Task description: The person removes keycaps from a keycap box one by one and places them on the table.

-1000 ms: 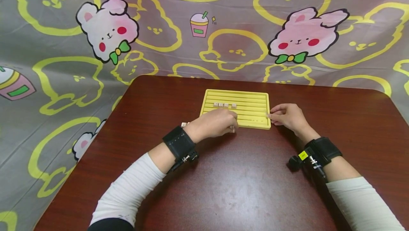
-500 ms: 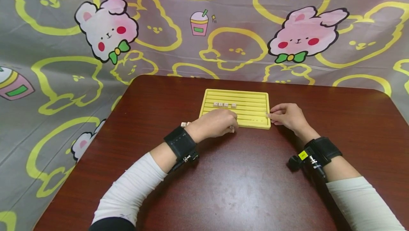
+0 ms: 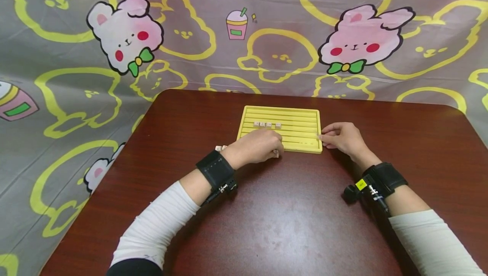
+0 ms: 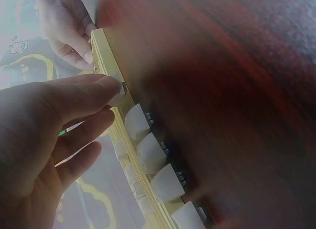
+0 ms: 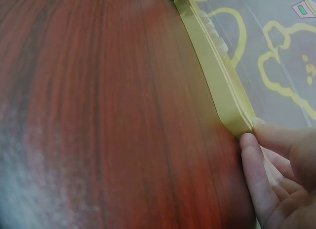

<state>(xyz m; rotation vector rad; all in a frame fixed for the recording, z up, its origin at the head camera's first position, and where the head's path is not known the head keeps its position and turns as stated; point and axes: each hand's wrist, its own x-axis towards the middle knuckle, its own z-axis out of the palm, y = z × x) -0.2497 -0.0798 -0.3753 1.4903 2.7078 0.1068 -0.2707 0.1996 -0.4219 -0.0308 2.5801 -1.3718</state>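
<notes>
My left hand (image 3: 257, 145) reaches to the front edge of a yellow ridged tray (image 3: 305, 150). Between its thumb and forefinger it pinches a small white block (image 4: 117, 96), mostly covered by the fingertips. Several more white blocks (image 4: 152, 152) with rounded backs stand in a line along the tray's near side. My right hand (image 3: 343, 138) holds the tray by its right end, with thumb and finger on the corner in the right wrist view. Within the tray, a short row of marked white blocks (image 3: 268, 125) sits in one groove, one set slightly apart.
A dark reddish-brown table (image 3: 282, 216) lies under everything. Two white blocks (image 3: 220, 148) show left of the tray, beside my left wrist. Behind the table hangs a grey cloth (image 3: 267, 17) printed with yellow outlines and rabbit heads.
</notes>
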